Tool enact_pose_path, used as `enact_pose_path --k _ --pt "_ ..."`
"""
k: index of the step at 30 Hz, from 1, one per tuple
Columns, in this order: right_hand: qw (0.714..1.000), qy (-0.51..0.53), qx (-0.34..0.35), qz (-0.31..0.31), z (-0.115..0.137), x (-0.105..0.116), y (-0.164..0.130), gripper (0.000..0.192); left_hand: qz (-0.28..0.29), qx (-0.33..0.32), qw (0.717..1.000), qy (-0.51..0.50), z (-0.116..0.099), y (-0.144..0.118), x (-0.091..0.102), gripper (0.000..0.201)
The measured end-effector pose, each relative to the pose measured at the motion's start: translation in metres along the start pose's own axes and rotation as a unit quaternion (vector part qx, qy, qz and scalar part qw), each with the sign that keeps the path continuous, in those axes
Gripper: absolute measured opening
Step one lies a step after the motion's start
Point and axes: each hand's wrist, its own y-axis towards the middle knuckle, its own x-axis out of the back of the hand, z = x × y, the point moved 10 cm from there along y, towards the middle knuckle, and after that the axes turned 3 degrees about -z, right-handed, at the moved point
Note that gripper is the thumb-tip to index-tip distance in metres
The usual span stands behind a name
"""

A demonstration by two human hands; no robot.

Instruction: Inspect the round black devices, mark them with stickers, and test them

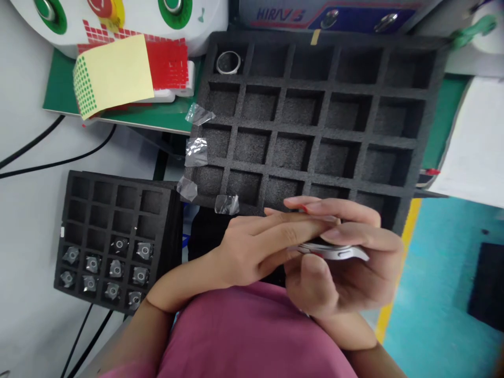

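Observation:
A thin silver watch case is tilted almost edge-on in front of my chest, with a button slot on its side. My right hand is closed around it, thumb below and fingers above. From the left, my left hand reaches across, its fingers close together and pressed against the case's near left end and upper face. A small red spot shows by the fingertips; I cannot make out what it is. Another round silver watch case lies in the back left compartment of the large black foam tray.
Pieces of clear film stick to the tray's left edge. A smaller foam tray at left holds several film-wrapped parts. Behind stand a white control panel with a red button, a yellow sticker sheet and a grey machine.

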Motion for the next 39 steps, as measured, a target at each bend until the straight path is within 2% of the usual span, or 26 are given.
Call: enact_pose_path --k 3,8,11,15,17,20,23,25,28,34,39 --pt "0.997 0.038 0.069 -0.007 0.011 -0.004 0.002 0.024 0.015 -0.02 0.999 0.048 -0.007 0.004 0.001 0.025" --pt "0.999 0.042 -0.008 0.014 0.008 -0.011 0.007 0.008 0.024 -0.06 0.993 0.103 -0.017 0.01 0.002 0.023" --pt "0.998 0.041 -0.029 0.027 0.009 -0.012 0.009 0.008 0.009 -0.075 0.99 0.119 -0.021 0.011 0.006 0.019" --pt "0.994 0.095 -0.042 0.018 0.007 -0.01 0.009 0.011 0.059 -0.072 0.986 0.137 -0.024 0.012 -0.001 0.022" --pt "0.99 0.125 -0.072 0.012 -0.001 -0.011 0.008 0.011 0.076 -0.04 0.988 0.129 -0.021 0.014 -0.001 0.023" --pt "0.987 0.126 -0.102 -0.02 -0.011 -0.007 0.005 0.013 0.078 0.08 0.989 0.099 -0.006 0.016 0.007 0.021" --pt "0.987 0.089 -0.127 -0.043 -0.017 -0.003 0.002 0.009 0.044 0.175 0.983 0.032 0.003 0.014 0.018 0.023" --pt "0.983 0.091 -0.15 -0.044 -0.02 -0.004 0.0 0.008 0.009 0.193 0.981 0.008 0.002 0.013 0.025 0.018" --pt "0.978 0.107 -0.175 -0.043 -0.023 -0.004 -0.001 0.007 -0.014 0.177 0.983 0.043 -0.003 0.014 0.032 0.013" --pt "0.966 0.133 -0.218 0.046 -0.027 -0.012 0.0 0.012 0.024 0.053 0.98 0.188 -0.025 0.02 0.029 0.022" --pt "0.962 0.139 -0.223 0.079 -0.027 -0.016 0.0 0.019 0.05 0.021 0.97 0.236 -0.032 0.019 0.025 0.024"
